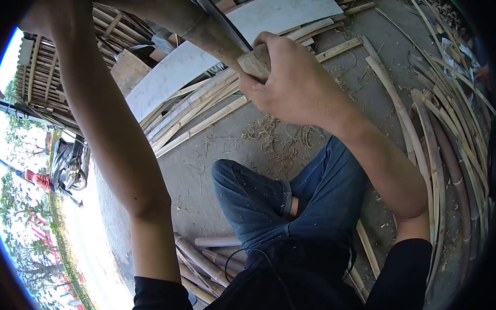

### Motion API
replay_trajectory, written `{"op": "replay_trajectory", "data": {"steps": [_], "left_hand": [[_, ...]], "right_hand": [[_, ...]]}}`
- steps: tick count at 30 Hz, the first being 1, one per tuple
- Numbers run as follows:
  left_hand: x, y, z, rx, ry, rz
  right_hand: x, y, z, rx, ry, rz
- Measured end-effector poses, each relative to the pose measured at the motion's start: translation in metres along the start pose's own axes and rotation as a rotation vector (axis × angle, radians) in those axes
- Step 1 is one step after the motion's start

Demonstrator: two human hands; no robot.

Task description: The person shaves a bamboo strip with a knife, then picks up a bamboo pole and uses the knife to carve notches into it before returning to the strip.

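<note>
In the head view, my right hand (286, 74) is closed around the squared wooden handle (255, 63) of what looks like a large knife. Its long dark blade (223, 17) slants away toward the top left. Alongside the blade runs a thick bamboo pole (200, 30), its near end close to my right fingers. My left hand (48, 17) is raised at the dim upper-left edge, near the far part of the pole. Its fingers are lost in shadow, and I cannot make out its grip.
Split bamboo strips (451, 135) lie heaped at the right, with more poles (208, 263) beside my crossed legs (312, 201). A white board (174, 76) rests beyond, near bamboo shavings (276, 142). A motorbike (70, 165) stands outside at the left; part of another person's hand (483, 74) shows far right.
</note>
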State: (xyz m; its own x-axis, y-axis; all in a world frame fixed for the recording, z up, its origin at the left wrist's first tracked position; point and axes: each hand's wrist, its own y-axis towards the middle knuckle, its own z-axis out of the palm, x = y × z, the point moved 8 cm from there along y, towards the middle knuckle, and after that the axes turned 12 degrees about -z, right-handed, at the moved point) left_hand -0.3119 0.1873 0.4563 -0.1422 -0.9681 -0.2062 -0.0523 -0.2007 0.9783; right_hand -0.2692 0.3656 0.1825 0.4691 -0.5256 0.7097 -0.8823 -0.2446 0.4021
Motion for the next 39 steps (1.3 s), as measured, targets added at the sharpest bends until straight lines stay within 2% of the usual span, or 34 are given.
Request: {"op": "replay_trajectory", "data": {"steps": [2,3,4,6,7,9,11,12,13,15,16,18,20,22,24,25,27,28,29,30,32,34,35,36,37,39], "left_hand": [[0.008,-0.003,-0.018,-0.212,-0.448,0.313],[0.033,-0.001,-0.011,-0.208,-0.506,0.071],[0.034,-0.004,-0.014,-0.209,-0.498,0.073],[0.048,-0.005,-0.013,-0.112,-0.6,-0.149],[0.045,-0.006,-0.016,-0.115,-0.603,-0.137],[0.058,-0.008,-0.011,-0.043,-0.566,-0.356],[0.065,-0.012,-0.019,0.0,-0.586,-0.326],[0.067,-0.013,-0.019,0.055,-0.612,-0.302],[0.076,-0.008,-0.018,0.054,-0.706,-0.308],[0.075,-0.014,-0.029,0.015,-0.716,-0.302],[0.076,-0.017,-0.032,0.005,-0.69,-0.293],[0.089,-0.013,-0.02,0.062,-0.67,-0.29],[0.087,-0.006,-0.013,0.041,-0.78,-0.234],[0.084,-0.002,-0.005,0.125,-0.724,-0.274],[0.079,-0.005,-0.008,0.04,-0.925,-0.251],[0.079,-0.005,-0.008,0.036,-0.926,-0.29],[0.08,0.0,-0.005,0.027,-0.919,-0.286],[0.084,0.002,-0.005,0.014,-0.922,-0.277],[0.092,0.005,-0.006,0.012,-0.91,-0.277],[0.1,0.009,-0.001,0.092,-1.001,-0.279],[0.11,0.017,0.006,0.253,-1.188,-0.276],[0.097,0.011,-0.011,0.192,-1.114,-0.267],[0.097,0.019,-0.01,0.221,-1.118,-0.191],[0.098,0.021,-0.007,0.259,-1.111,-0.125],[0.098,0.021,0.001,0.276,-1.097,-0.143],[0.086,0.017,0.0,0.257,-1.064,-0.179]], "right_hand": [[0.004,-0.008,0.003,-0.081,0.033,-0.091],[0.003,-0.009,0.009,-0.02,0.084,-0.064],[0.005,-0.009,0.01,-0.015,0.089,-0.068],[0.007,-0.01,0.016,0.043,0.029,-0.017],[0.006,-0.011,0.019,0.034,0.035,-0.023],[-0.009,-0.012,0.03,0.036,-0.124,0.01],[-0.068,-0.036,0.057,0.435,-0.217,0.355],[-0.12,-0.059,0.081,0.521,-0.194,0.47],[-0.178,-0.082,0.106,0.626,-0.217,0.497],[-0.238,-0.11,0.118,0.61,-0.37,0.45],[-0.235,-0.105,0.112,0.612,-0.383,0.447],[-0.202,-0.096,0.097,0.284,-0.145,0.45],[-0.144,-0.067,0.064,-0.057,-0.142,0.264],[-0.067,-0.041,0.032,-0.076,0.017,0.194],[-0.006,-0.026,0.015,-0.115,0.121,0.021],[0.005,-0.021,0.02,-0.108,0.125,0.026],[0.029,-0.013,0.029,-0.093,-0.024,-0.123],[0.028,-0.012,0.034,-0.082,-0.017,-0.128],[0.012,-0.015,0.046,-0.009,-0.01,0.005],[-0.006,-0.019,0.058,0.062,-0.009,0.134],[-0.066,-0.036,0.082,0.148,-0.079,0.201],[-0.095,-0.053,0.083,0.184,-0.087,0.215],[-0.096,-0.055,0.081,0.224,-0.091,0.238],[-0.089,-0.055,0.075,0.181,-0.043,0.225],[-0.062,-0.052,0.064,0.15,0.015,0.224],[-0.013,-0.037,0.049,0.01,0.128,0.085]]}}
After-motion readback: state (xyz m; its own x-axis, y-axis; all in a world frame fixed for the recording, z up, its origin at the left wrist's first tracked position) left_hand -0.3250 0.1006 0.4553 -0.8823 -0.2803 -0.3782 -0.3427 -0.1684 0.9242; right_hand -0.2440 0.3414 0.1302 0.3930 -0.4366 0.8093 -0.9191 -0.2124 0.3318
